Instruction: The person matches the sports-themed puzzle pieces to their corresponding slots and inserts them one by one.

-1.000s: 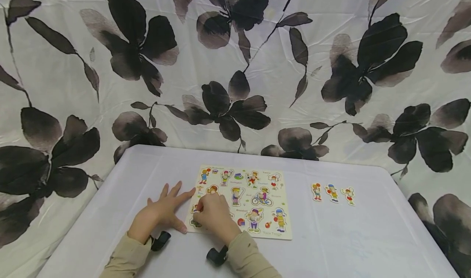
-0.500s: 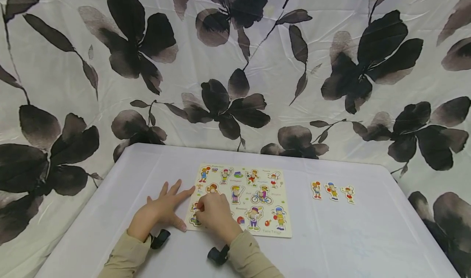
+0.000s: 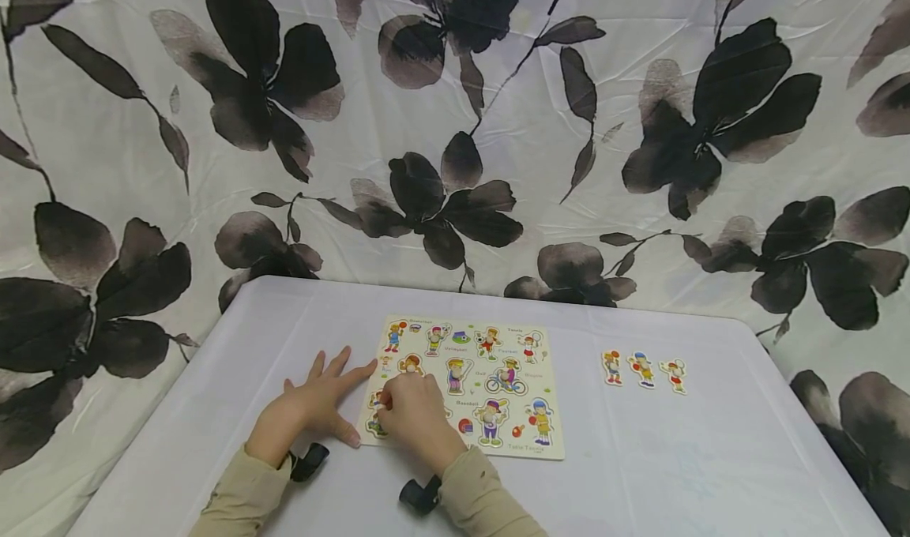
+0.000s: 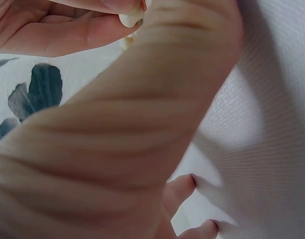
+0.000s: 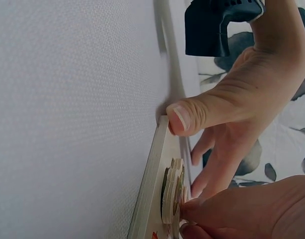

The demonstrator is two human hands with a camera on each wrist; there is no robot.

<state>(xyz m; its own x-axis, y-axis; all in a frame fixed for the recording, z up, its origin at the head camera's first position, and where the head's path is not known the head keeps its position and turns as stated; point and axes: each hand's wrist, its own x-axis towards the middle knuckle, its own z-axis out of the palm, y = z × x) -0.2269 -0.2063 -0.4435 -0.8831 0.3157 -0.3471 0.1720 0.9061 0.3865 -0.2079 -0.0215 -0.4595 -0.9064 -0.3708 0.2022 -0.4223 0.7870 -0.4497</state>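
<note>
A pale wooden puzzle board (image 3: 557,444) with printed sport figures lies on the table. My left hand (image 3: 307,407) is spread at its left side, with the thumb at the lower left corner and a fingertip at the left edge. At that lower left corner my right hand (image 3: 419,417) pinches a figure-shaped puzzle piece (image 3: 376,422). In the right wrist view the puzzle piece (image 5: 171,194) stands proud of the board's face, its layered edge showing. The right hand hides part of the board's lower left area. Much of the left wrist view is filled by skin.
Three loose figure pieces lie in a row right of the board: one with a red ball (image 3: 611,369), one with a blue cap (image 3: 641,369) and one with a racket (image 3: 673,377). A floral curtain (image 3: 455,126) hangs behind the white table (image 3: 682,458).
My right fingertips have shifted slightly, and more of the puzzle piece at the lower left corner shows now. The left hand stays in place. The loose pieces have not moved.
</note>
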